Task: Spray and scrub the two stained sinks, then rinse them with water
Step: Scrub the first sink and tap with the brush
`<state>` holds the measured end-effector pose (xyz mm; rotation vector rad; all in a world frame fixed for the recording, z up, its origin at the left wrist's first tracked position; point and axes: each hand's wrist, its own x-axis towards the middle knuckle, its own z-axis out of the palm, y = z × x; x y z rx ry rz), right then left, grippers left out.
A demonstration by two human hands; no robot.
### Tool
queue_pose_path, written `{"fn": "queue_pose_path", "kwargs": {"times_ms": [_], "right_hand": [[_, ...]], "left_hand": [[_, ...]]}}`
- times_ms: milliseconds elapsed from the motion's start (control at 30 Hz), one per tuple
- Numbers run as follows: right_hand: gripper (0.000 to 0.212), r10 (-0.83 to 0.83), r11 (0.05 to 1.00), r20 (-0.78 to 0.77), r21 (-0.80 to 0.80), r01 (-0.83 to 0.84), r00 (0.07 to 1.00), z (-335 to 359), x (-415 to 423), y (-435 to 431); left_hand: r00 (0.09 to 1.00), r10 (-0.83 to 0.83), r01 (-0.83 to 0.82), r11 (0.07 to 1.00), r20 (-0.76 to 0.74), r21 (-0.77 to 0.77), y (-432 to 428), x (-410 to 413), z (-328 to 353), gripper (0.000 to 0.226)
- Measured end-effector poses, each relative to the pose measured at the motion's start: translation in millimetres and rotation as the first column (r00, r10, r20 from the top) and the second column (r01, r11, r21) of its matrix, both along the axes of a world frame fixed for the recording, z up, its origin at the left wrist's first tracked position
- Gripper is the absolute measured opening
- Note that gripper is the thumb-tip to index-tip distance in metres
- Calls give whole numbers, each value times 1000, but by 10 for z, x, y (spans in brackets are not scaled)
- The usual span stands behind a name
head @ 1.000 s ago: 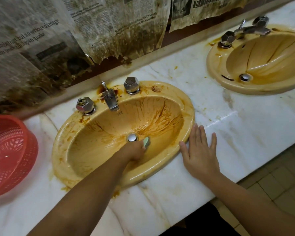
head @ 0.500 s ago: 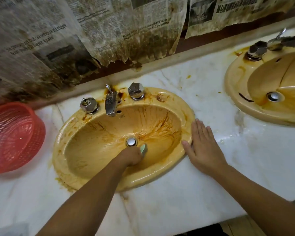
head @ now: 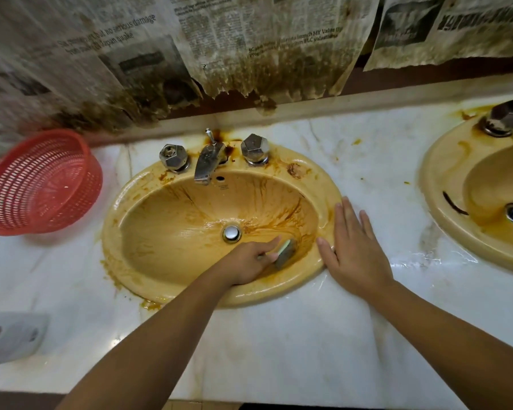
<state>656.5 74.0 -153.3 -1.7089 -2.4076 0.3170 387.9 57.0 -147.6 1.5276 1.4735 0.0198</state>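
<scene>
inside stained sink (head: 172, 247), left hand (head: 246, 263) fingers curled round sponge (head: 285, 253); right hand (head: 356, 250) flat, fingers spread, on rim.

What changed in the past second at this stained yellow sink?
The left hand, gripping the green-and-grey scrubbing sponge, has slid it rightward from beside the round metal drain plug toward the right wall of the stained yellow oval sink. The right hand stays flat on the white marble counter.
</scene>
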Motion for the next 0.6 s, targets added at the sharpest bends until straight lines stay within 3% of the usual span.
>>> {"fn": "queue_pose_path", "kwargs": {"times_ms": [133, 200, 300, 400, 467, 533, 600], "right_hand": [[80, 1, 1000, -1, 10, -1, 1000, -9, -3, 3], [80, 3, 1000, 5, 20, -3, 1000, -10, -6, -3], [79, 0, 1000, 0, 29, 0, 1000, -19, -7, -1], [78, -6, 1000, 0, 30, 6, 1000, -22, -8, -2], [78, -10, 999, 2, 38, 10, 1000, -21, -19, -4], [78, -15, 999, 8, 42, 15, 1000, -23, -22, -11], [78, -24, 999, 11, 44, 23, 1000, -29, -22, -10]], "left_hand": [[997, -18, 17, 1000, 78, 16, 18, -17, -2, 43], [996, -87, 87, 996, 34, 8, 68, -41, -106, 39], [967, -177, 182, 983, -181, 12, 221, -141, -295, 42], [898, -139, 147, 989, -419, -14, 321, -235, -375, 47], [942, -104, 120, 992, -319, 29, 290, -81, -320, 43], [999, -40, 41, 998, -18, 50, 172, 128, -171, 35], [992, -69, 66, 997, 109, 25, 140, 117, -108, 33]]}}
